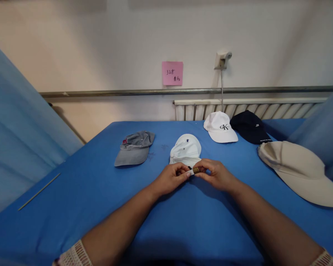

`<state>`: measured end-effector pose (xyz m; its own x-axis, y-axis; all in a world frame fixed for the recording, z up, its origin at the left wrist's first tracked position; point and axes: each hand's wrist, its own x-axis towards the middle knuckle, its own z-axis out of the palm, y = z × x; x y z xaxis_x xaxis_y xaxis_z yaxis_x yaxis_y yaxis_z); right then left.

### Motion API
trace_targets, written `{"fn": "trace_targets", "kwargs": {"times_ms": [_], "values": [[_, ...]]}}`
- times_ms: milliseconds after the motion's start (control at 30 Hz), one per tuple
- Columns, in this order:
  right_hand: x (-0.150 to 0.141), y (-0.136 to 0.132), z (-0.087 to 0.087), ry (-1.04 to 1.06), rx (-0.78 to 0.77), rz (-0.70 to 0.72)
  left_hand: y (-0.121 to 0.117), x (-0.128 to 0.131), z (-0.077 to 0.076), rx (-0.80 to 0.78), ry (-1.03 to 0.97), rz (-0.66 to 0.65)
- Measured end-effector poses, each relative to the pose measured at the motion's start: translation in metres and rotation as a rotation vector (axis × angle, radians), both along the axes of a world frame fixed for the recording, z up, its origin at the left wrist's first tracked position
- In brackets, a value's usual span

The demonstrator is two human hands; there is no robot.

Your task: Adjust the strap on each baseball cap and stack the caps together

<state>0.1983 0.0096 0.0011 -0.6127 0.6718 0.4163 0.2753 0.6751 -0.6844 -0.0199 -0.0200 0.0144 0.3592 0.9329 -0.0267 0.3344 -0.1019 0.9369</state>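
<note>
A pale white baseball cap (186, 150) with a small dark emblem lies on the blue-covered table in front of me, its back strap towards me. My left hand (174, 175) is closed, pinching the light end of that cap's strap (190, 172) between thumb and fingers. Close against it, my right hand (212, 173) pinches the strap at a brass-coloured buckle (196, 170). The fingertips of both hands almost meet and partly cover the strap. Whether the strap runs through the buckle I cannot tell.
A grey cap (134, 149) lies to the left. On the right are a white cap with letters (219, 127), a black cap (249, 126) and a beige cap (296, 166). A thin stick (39, 191) lies near the table's left edge. Blue curtains (19, 129) hang at both sides.
</note>
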Motion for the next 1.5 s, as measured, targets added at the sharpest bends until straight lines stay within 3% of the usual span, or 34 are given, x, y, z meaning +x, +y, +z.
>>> {"fn": "trace_targets", "kwargs": {"times_ms": [100, 400, 633, 733, 967, 1233, 1500], "values": [[0.001, 0.001, 0.0, 0.005, -0.008, -0.006, 0.0, -0.002, 0.003, 0.088, 0.064, 0.038], [-0.007, -0.002, -0.005, -0.035, 0.014, 0.047, -0.002, 0.012, -0.012, 0.073, -0.05, 0.101], [-0.002, 0.002, -0.003, 0.037, -0.021, -0.03, -0.007, -0.002, 0.008, 0.29, 0.207, 0.01], [-0.001, 0.002, -0.001, 0.049, -0.022, -0.045, -0.007, -0.005, 0.009, 0.289, 0.209, 0.015], [-0.007, -0.001, -0.006, 0.026, -0.007, 0.003, -0.005, 0.008, -0.006, 0.287, 0.159, 0.069], [-0.004, 0.003, -0.006, 0.099, -0.056, -0.067, -0.007, -0.004, 0.01, 0.31, 0.229, 0.046], [-0.009, -0.002, -0.007, 0.063, -0.062, -0.054, -0.008, 0.005, 0.004, 0.293, 0.164, 0.07]]}}
